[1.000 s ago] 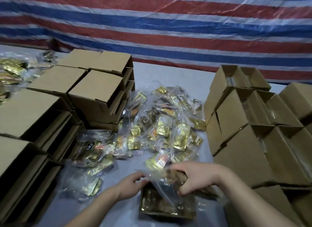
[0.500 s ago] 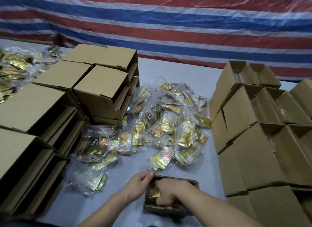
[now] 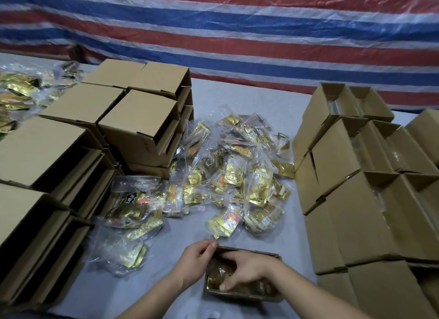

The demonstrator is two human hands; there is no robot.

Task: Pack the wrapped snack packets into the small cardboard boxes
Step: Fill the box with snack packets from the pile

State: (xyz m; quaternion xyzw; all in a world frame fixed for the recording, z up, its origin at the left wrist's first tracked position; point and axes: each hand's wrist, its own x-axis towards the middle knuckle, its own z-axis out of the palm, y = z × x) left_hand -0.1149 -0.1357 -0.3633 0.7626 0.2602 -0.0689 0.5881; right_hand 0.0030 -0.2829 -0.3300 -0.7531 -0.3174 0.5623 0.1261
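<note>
1. Small cardboard box [image 3: 240,295], open-topped, stood on the grey table [image 3: 147,292] at the near edge. It held gold-foil snack packets in clear wrap [image 3: 217,274].
2. Right hand [image 3: 247,269] reached down into that box, fingers spread and pressing flat on the packets inside; nothing was gripped.
3. Left hand [image 3: 194,259] rested at the box's left wall, its fingers curled over the far-left corner of the rim, holding it.
4. Loose bagged packets [image 3: 126,252] lay just left of the hands, beside a larger clear bag of dark-and-gold packets [image 3: 135,209].
5. Main heap of wrapped packets [image 3: 237,176] was spread over the middle of the table, between the two groups of boxes.
6. Left stack of boxes [image 3: 42,152] lay on their sides in piles, openings facing right; their contents could not be made out.
7. Right rows of boxes [image 3: 356,214] stood with flaps up; clear wrap showed inside several, though the contents were hard to tell.
8. Second heap of gold packets [image 3: 19,93] lay at the far left, behind the left stack.
9. Red, white and blue striped tarpaulin [image 3: 237,33] hung behind the table.
</note>
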